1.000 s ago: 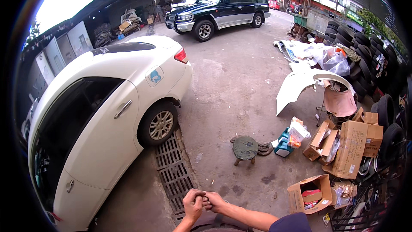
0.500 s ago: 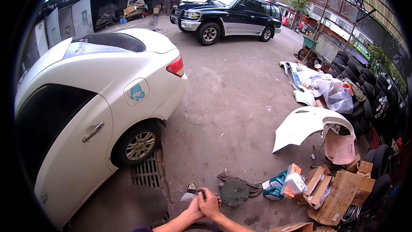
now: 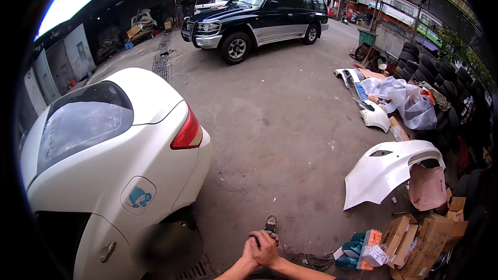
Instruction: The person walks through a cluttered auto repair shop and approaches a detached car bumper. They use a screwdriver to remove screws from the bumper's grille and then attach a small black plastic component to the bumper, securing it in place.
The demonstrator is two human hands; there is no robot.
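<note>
the left hand (image 3: 250, 253) and right hand (image 3: 266, 248) are clasped together low in the near middle; whether anything is held cannot be told. a shoe (image 3: 270, 223) just beyond points away. a white car (image 3: 111, 166) stands left, cardboard boxes (image 3: 415, 238) right.

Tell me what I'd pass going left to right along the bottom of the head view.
White car → clasped hands → rag on the ground → teal and orange packets → cardboard boxes.
</note>
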